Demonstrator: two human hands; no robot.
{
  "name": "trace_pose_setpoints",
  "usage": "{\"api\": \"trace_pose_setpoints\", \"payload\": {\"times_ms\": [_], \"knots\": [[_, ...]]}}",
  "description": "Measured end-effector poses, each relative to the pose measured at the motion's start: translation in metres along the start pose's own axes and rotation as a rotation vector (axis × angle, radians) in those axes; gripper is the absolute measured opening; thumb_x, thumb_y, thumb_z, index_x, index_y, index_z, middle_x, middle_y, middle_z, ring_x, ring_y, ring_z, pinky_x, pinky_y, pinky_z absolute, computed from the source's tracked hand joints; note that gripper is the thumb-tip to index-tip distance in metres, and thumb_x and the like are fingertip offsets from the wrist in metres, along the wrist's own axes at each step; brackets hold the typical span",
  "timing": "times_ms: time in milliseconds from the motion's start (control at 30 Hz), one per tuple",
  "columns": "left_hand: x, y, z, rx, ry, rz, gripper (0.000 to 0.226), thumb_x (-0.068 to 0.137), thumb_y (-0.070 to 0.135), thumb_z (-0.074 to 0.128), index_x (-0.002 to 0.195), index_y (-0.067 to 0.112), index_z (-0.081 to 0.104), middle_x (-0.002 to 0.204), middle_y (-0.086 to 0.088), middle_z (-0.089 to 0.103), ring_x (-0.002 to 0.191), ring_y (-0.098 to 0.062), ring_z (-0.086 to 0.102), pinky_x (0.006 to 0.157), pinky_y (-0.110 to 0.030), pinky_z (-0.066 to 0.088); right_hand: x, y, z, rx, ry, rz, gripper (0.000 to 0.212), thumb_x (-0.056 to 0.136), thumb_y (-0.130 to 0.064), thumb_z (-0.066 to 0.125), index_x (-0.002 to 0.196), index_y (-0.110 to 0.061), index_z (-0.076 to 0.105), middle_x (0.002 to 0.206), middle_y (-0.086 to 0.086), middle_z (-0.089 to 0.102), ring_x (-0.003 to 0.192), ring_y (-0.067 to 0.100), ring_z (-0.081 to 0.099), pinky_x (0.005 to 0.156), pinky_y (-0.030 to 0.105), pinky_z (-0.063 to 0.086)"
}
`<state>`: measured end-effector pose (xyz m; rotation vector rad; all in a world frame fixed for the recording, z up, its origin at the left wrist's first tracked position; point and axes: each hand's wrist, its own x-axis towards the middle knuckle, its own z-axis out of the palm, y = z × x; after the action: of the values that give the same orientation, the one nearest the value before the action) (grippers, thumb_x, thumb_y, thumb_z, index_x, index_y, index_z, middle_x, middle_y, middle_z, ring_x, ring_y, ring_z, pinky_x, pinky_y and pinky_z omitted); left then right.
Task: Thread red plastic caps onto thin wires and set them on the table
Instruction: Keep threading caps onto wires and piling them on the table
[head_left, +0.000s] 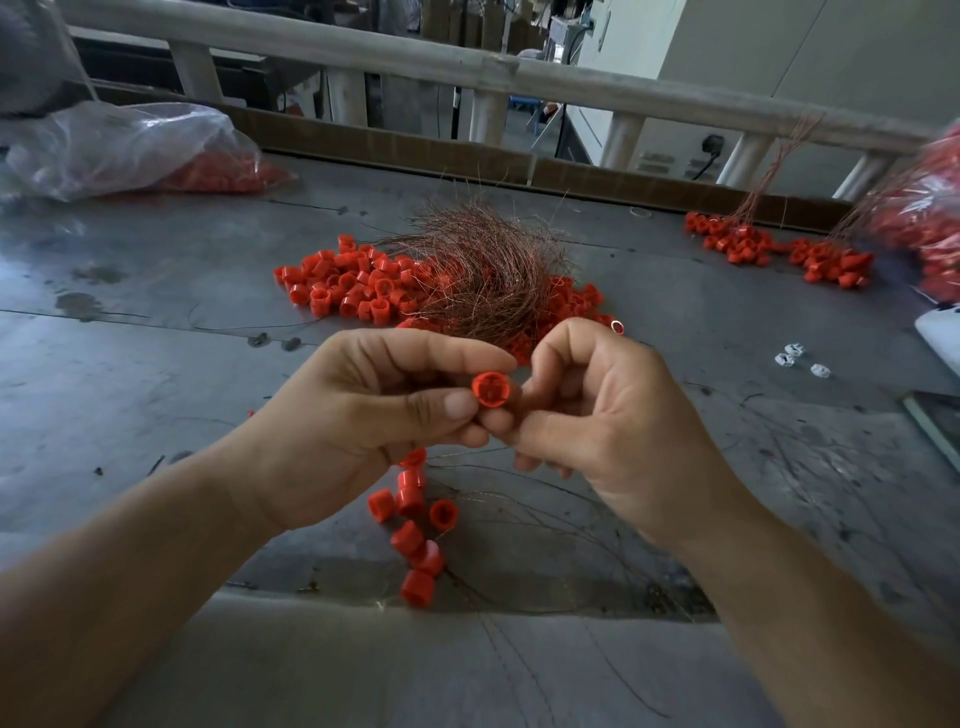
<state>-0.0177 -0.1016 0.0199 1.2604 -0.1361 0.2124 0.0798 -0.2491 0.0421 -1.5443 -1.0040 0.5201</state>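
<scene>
Left hand (374, 415) pinches a red cap (491, 389) between thumb and forefinger, open end toward the camera, held above the counter (156, 364); the right hand (597, 415) meets it from the other side, fingers curled, thumb and forefinger closed against the cap's right edge; whether a wire runs between those fingertips I cannot tell. Beneath the two hands a string of threaded caps (415, 525) trails down onto the counter, thin wire strands spreading to its right. Far left, near the back, a clear plastic bag (130, 150) lies slumped with red caps inside; in the middle, beyond the hands, a loose pile of caps (353, 286) spreads across the counter, and a bundle of copper-coloured wires (488, 270) sits on its right part; further right, finished bunches (753, 244) lie by the back edge, their wires rising toward the railing (363, 52); a few small white pieces (795, 358) lie nearer; a second bag of red caps (930, 218), blurred, fills the right edge.
</scene>
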Motion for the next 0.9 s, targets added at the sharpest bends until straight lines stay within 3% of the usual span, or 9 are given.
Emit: {"api": "trace_pose_setpoints", "payload": {"times_ms": [100, 267, 400, 500, 600, 667, 733, 800, 900], "knots": [[0.0, -0.001, 0.0, -0.005, 0.021, -0.025, 0.026, 0.064, 0.01, 0.065, 0.088, 0.016, 0.075, 0.078, -0.005, 0.073, 0.072, -0.012, 0.069, 0.061, -0.015, 0.053, 0.001, 0.003, 0.001, 0.036, -0.021, 0.018, 0.041, 0.068, 0.014, 0.066, 0.061, -0.021, 0.046, 0.064, 0.012, 0.059, 0.048, 0.011, 0.058, 0.041, 0.014, 0.039], [0.0, 0.0, -0.003, -0.036, 0.007, -0.091, 0.023, 0.063, 0.013, 0.071, 0.086, 0.015, 0.075, 0.076, -0.006, 0.072, 0.069, -0.012, 0.069, 0.06, -0.016, 0.053, 0.003, 0.009, -0.004, 0.013, -0.052, 0.035, 0.043, 0.069, 0.007, 0.072, 0.06, -0.023, 0.043, 0.064, 0.006, 0.066, 0.05, 0.013, 0.062, 0.038, 0.019, 0.04], [-0.001, 0.0, -0.005, -0.045, -0.006, -0.106, 0.025, 0.061, 0.018, 0.077, 0.086, 0.015, 0.075, 0.078, -0.005, 0.072, 0.071, -0.012, 0.069, 0.062, -0.016, 0.053, 0.006, 0.01, -0.006, -0.002, -0.119, 0.09, 0.025, 0.059, -0.024, 0.073, 0.066, -0.017, 0.05, 0.06, 0.0, 0.062, 0.054, 0.011, 0.063, 0.044, 0.019, 0.045], [-0.001, 0.001, -0.004, -0.05, -0.012, -0.104, 0.024, 0.062, 0.016, 0.075, 0.086, 0.014, 0.075, 0.08, -0.004, 0.072, 0.074, -0.012, 0.069, 0.063, -0.017, 0.053, 0.012, 0.015, -0.02, -0.211, -0.066, 0.111, 0.022, 0.063, -0.034, 0.07, 0.07, -0.018, 0.058, 0.063, 0.001, 0.065, 0.059, 0.011, 0.063, 0.054, 0.021, 0.051], [-0.002, 0.001, -0.004, -0.05, 0.002, -0.103, 0.024, 0.061, 0.016, 0.075, 0.085, 0.015, 0.075, 0.08, -0.004, 0.072, 0.075, -0.013, 0.07, 0.063, -0.017, 0.054, 0.02, 0.031, -0.041, -0.658, 0.209, 0.11, 0.015, 0.078, -0.03, 0.069, 0.069, -0.024, 0.059, 0.067, -0.005, 0.065, 0.067, 0.013, 0.061, 0.059, 0.02, 0.046], [-0.002, 0.002, -0.003, -0.044, 0.011, -0.106, 0.023, 0.061, 0.015, 0.074, 0.084, 0.015, 0.075, 0.079, -0.004, 0.072, 0.074, -0.014, 0.07, 0.063, -0.017, 0.053, 0.026, 0.042, -0.049, -0.787, 0.321, 0.14, 0.003, 0.084, -0.024, 0.063, 0.082, -0.025, 0.064, 0.081, -0.009, 0.065, 0.081, 0.013, 0.061, 0.067, 0.02, 0.043], [-0.002, 0.002, -0.002, -0.038, 0.025, -0.108, 0.022, 0.061, 0.012, 0.07, 0.082, 0.015, 0.076, 0.078, -0.004, 0.071, 0.072, -0.013, 0.069, 0.062, -0.017, 0.054, 0.031, 0.054, -0.053, -0.848, 0.306, 0.187, 0.027, 0.089, -0.018, 0.057, 0.115, -0.019, 0.06, 0.116, -0.002, 0.061, 0.108, 0.016, 0.055, 0.086, 0.019, 0.037], [-0.002, 0.003, -0.001, -0.03, 0.035, -0.108, 0.022, 0.061, 0.011, 0.068, 0.081, 0.016, 0.076, 0.077, -0.004, 0.071, 0.071, -0.013, 0.069, 0.061, -0.017, 0.053, 0.037, 0.061, -0.052, -0.904, 0.234, 0.186, 0.046, 0.092, -0.015, 0.051, 0.137, -0.018, 0.041, 0.144, -0.001, 0.038, 0.131, 0.014, 0.034, 0.1, 0.018, 0.023], [-0.002, 0.003, -0.001, -0.038, 0.026, -0.106, 0.022, 0.061, 0.011, 0.069, 0.081, 0.015, 0.076, 0.077, -0.004, 0.071, 0.071, -0.013, 0.069, 0.062, -0.017, 0.053, 0.045, 0.067, -0.043, -0.886, 0.16, 0.179, 0.057, 0.094, -0.016, 0.048, 0.145, -0.024, 0.023, 0.155, -0.004, 0.01, 0.141, 0.015, 0.012, 0.11, 0.026, 0.011]]}}
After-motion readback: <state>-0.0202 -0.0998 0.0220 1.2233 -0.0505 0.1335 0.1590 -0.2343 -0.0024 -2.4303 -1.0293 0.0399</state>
